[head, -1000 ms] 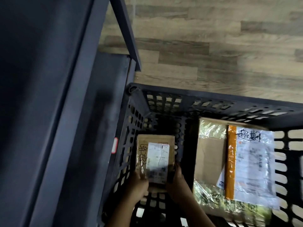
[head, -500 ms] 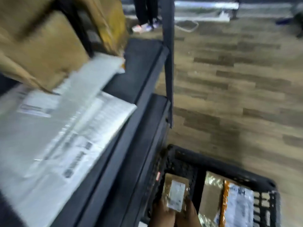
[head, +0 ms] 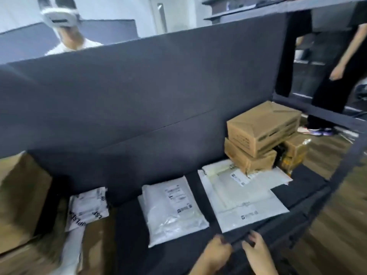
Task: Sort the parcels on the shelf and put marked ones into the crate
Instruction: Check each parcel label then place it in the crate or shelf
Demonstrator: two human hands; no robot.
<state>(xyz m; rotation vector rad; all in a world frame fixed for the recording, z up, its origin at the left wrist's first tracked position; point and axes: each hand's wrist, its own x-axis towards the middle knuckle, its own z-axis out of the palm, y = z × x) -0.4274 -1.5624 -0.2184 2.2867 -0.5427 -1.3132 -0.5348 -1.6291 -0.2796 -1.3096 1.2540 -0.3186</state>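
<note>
Parcels: the middle mailer (head: 172,211) and the large mailer (head: 242,197) lay flat on the shelf (head: 129,235), at 11 and 12 o'clock from the hands, touched by neither.
Left hand (head: 215,252): fingers curled, nothing in it.
Right hand (head: 257,250): fingers loosely spread at the shelf's front edge, empty.
Around: stacked cardboard boxes (head: 264,128) at 1 o'clock sat on the large mailer's far corner; a lettered mailer (head: 87,207) lay at 9 o'clock.
Textures: glossy white plastic, matte brown card, dark back panel (head: 139,96).
</note>
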